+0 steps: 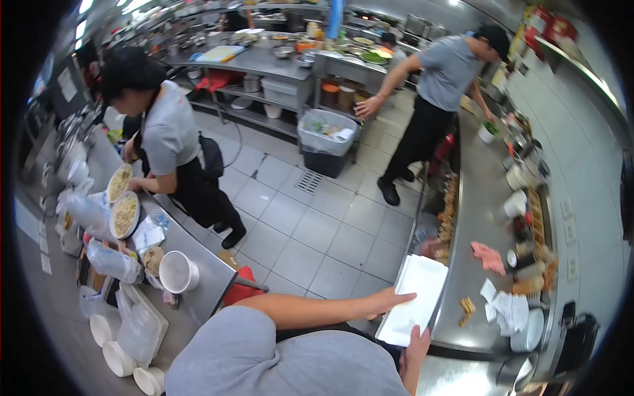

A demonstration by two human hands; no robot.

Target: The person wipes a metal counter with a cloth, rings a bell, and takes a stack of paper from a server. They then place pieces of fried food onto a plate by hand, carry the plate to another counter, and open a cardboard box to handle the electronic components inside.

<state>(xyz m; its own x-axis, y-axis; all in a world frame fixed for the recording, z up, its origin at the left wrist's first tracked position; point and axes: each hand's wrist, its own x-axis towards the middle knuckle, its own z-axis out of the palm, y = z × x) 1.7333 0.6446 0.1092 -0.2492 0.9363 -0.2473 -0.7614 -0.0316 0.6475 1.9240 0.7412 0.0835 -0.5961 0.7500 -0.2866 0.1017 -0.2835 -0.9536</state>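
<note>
A white tray [415, 296] lies between the two hands, in front of the person's body and beside the near part of the steel counter [472, 211]. The left hand [388, 302] is clamped on its left edge, thumb over the top face; the right hand [416, 343] is closed on its near right corner. On the counter, right of the tray, lie small yellowish pieces [467, 307], with crumpled white papers [508, 309] beyond them. A pink cloth [487, 257] lies farther up the counter, apart from the tray.
</note>
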